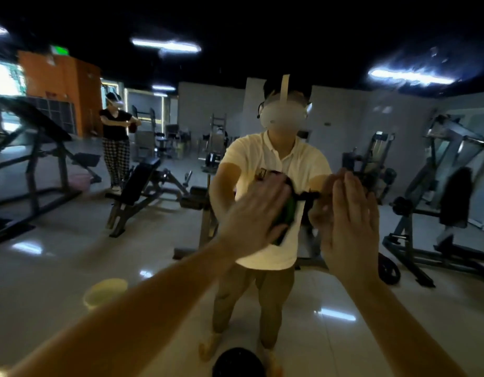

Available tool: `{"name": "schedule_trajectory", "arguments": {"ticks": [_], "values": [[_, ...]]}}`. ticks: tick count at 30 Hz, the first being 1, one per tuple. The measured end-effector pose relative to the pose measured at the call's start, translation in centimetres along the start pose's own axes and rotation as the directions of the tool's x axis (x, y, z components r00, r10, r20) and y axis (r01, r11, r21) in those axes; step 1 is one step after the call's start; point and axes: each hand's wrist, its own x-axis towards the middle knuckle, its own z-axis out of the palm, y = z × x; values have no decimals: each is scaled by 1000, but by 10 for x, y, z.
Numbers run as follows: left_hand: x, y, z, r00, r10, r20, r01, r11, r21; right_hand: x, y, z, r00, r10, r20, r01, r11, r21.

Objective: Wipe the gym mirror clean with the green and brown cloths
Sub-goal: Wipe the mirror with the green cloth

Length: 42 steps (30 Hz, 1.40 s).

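Note:
The gym mirror [344,118] fills the view and reflects me in a pale shirt. My left hand [257,216] lies flat with straight fingers, pressing the green cloth [289,213] against the glass at chest height. My right hand [349,221] is just to its right, fingers straight and together, palm toward the glass, meeting its own reflection. A dark strip [309,196] shows between the two hands. I cannot tell whether it is the brown cloth, and no cloth shows clearly under my right hand.
The reflection shows a yellow basin [106,291] on the tiled floor at lower left, weight benches [143,186], machines [439,202] at the right, and another person [115,137] standing far left. A black round object [236,363] sits at the bottom edge.

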Motion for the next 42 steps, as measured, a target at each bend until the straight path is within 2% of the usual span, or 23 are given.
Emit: {"name": "schedule_trajectory", "arguments": {"ticks": [3,6,8,10,12,14,16,18,21,23,26,30,34,36,38,40,42], "values": [[-60,-69,-1,970,-241,-24,241,970,5,-20,-10,9,996,32,87,-26,997,-68],[-132,-117,3,902,-432,29,432,902,-1,-27,-17,16,987,82,140,-64,990,-127],[-150,-116,11,853,-520,32,521,853,-23,-27,-20,18,982,98,162,-75,987,-144],[-143,-89,23,833,-553,-5,552,832,-53,-28,-20,18,980,101,173,-74,985,-154],[-123,-49,32,890,-455,-17,453,888,-87,-28,-17,15,978,85,190,-58,987,-147],[-104,3,43,963,-268,33,269,959,-89,-28,-12,11,977,58,206,-34,992,-118],[-89,60,56,997,-58,55,62,996,-69,-29,-9,6,977,21,211,-7,998,-64],[-83,108,64,983,150,103,-146,988,-44,-39,-9,1,978,-10,209,12,1000,-7],[-87,114,67,946,286,152,-290,957,0,-67,-11,1,976,4,216,-8,1000,18],[-98,79,62,954,271,128,-269,963,-31,-87,-14,6,968,42,247,-45,999,6],[-147,0,57,995,63,83,-60,997,-44,-108,-26,16,957,90,274,-87,996,-22],[-245,-98,46,970,-180,164,173,983,54,-118,-40,31,950,129,284,-121,992,-44],[-274,-91,55,913,-343,221,344,938,39,-120,-41,36,946,146,290,-135,989,-57],[-269,-62,67,938,-251,239,256,967,10,-120,-37,33,947,121,298,-112,993,-46],[-258,-22,84,973,-37,229,46,998,-34,-122,-30,27,945,65,319,-61,998,-24],[-236,28,100,976,133,174,-127,991,-45,-127,-18,17,941,-3,338,-3,1000,17],[-201,84,109,947,299,116,-295,954,-47,-137,-2,3,936,-44,349,30,998,48]]}}
